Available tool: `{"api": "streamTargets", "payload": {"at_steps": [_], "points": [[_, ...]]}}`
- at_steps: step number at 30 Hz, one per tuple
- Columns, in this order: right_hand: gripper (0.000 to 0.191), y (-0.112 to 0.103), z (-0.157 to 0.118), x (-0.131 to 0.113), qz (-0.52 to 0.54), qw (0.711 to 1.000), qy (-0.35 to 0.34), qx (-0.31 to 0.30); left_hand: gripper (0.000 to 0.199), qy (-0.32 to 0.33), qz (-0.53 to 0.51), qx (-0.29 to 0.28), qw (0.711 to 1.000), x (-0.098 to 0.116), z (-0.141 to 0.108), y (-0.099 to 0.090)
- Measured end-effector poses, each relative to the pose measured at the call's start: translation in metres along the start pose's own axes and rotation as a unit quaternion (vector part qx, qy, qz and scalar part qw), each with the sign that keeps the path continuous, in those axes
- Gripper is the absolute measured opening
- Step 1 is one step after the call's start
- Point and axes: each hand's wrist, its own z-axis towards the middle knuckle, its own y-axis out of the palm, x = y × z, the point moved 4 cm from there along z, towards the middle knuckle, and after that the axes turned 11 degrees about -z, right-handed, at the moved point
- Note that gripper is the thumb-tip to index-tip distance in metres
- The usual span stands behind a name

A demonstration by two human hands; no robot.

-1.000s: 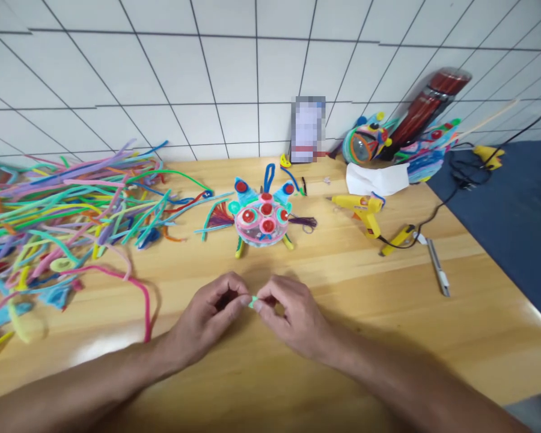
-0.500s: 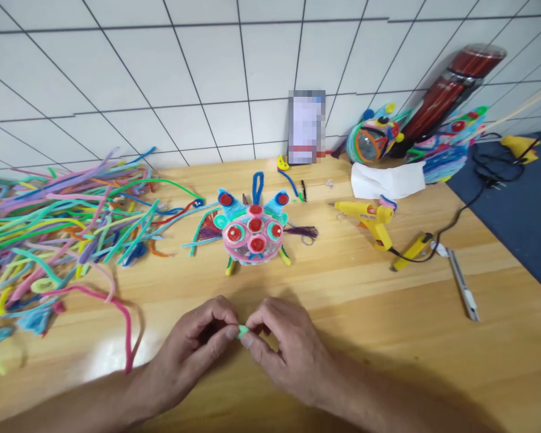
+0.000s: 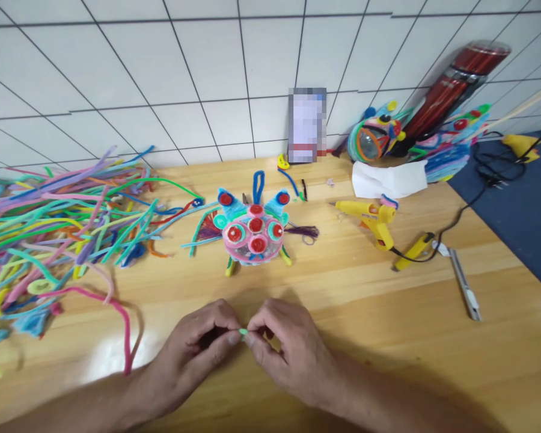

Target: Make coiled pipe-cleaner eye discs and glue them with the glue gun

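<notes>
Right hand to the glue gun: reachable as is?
Probably yes: only bare tabletop shows between the right hand and the yellow glue gun, though its fingers now pinch a small green piece.

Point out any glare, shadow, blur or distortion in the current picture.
Head view: whitish glare on the table left of the hands; soft shadows around them; pixelation over the phone; wide-angle stretch tilting the red flask, perhaps; pipe cleaners slightly soft.
</notes>
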Motion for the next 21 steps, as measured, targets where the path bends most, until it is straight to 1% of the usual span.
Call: {"api": "streamTargets", "payload": {"at_steps": [2, 5, 7, 10, 13, 16, 21], "points": [[0.011, 0.0004, 0.0001, 0.0000, -0.001, 1.000, 0.005, -0.011, 0.014, 0.028, 0.003, -0.007, 1.000, 0.0005, 0.0015, 0.0011], [0.010, 0.0001, 0.0005, -0.0002, 0.007, 1.000, -0.002, -0.005, 0.016, 0.051, 0.002, -0.009, 0.999, -0.0007, 0.0017, 0.0023], [0.011, -0.0004, 0.0009, -0.0004, 0.011, 1.000, -0.009, 0.001, 0.014, 0.043, 0.003, -0.002, 0.999, -0.0016, 0.0009, 0.0023], [0.012, -0.0026, 0.0016, -0.0006, 0.013, 1.000, -0.012, 0.009, 0.006, 0.010, -0.012, 0.018, 1.000, -0.0018, -0.0005, 0.0011], [0.010, -0.0055, 0.0018, -0.0020, 0.011, 1.000, -0.015, 0.009, 0.010, -0.014, -0.003, 0.026, 1.000, -0.0017, -0.0010, 0.0007], [0.010, -0.0072, 0.0016, -0.0038, 0.010, 1.000, -0.017, 0.005, 0.016, -0.006, 0.033, 0.029, 0.999, -0.0021, 0.0000, 0.0011], [0.001, -0.0056, 0.0018, -0.0047, -0.009, 1.000, -0.013, -0.001, 0.022, 0.024, 0.057, 0.033, 0.998, -0.0027, 0.0008, 0.0034]]}}
